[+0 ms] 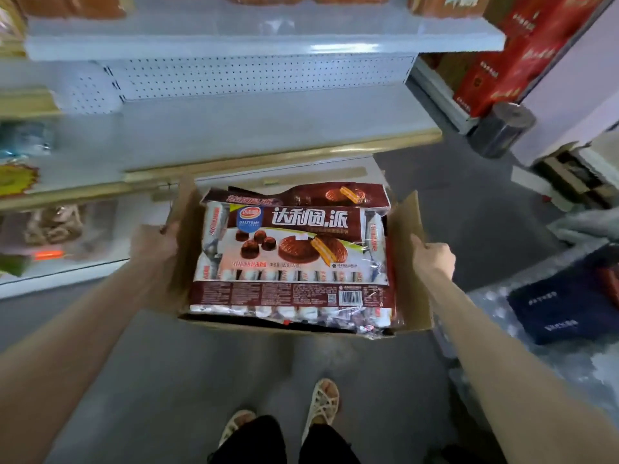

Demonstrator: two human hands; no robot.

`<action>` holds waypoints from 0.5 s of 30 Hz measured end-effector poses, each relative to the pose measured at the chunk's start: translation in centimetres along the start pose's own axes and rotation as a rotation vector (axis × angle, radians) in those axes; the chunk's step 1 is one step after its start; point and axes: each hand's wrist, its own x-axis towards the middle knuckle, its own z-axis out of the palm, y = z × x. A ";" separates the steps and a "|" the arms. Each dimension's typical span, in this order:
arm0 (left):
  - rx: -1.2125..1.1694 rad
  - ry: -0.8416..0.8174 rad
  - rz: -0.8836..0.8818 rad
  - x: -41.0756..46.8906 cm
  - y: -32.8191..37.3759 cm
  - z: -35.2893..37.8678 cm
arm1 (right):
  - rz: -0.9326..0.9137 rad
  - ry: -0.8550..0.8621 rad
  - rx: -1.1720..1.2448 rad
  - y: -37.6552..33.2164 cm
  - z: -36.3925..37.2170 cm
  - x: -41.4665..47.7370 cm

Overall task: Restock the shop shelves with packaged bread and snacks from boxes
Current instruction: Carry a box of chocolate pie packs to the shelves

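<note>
An open cardboard box (pixel 407 262) hangs above the floor in front of the shelves. My left hand (pixel 154 244) grips its left wall and my right hand (pixel 433 256) grips its right wall. Inside lies a large brown bag of chocolate pies (pixel 294 252) with white lettering, and a second bag of the same kind (pixel 301 194) shows behind it. Straight ahead is a bare white shelf (pixel 268 128) with a gold front strip. Packaged bread (pixel 70 6) sits on the shelf above.
Snack packs (pixel 53 224) fill the lower left shelves. Red cartons (pixel 502 68) are stacked at the upper right, with a dark roll (pixel 504 128) below them. Opened cardboard (pixel 569 182) and dark blue packs (pixel 562 306) lie at the right. My sandalled feet (pixel 321 406) stand on the grey floor.
</note>
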 end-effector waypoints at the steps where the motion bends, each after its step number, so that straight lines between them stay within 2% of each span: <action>1: -0.024 0.044 -0.038 0.2 -0.2 0.9 | -0.017 -0.027 -0.025 -0.5 0.5 1.3; 5: -0.041 0.145 -0.157 1.0 -1.1 4.2 | -0.102 -0.114 -0.081 -2.7 3.6 6.4; 10: -0.014 0.124 -0.270 4.7 -1.9 7.1 | -0.114 -0.160 -0.122 -4.7 8.3 11.3; 15: -0.002 0.119 -0.308 9.0 -2.8 10.5 | -0.075 -0.189 -0.157 -5.5 14.8 15.1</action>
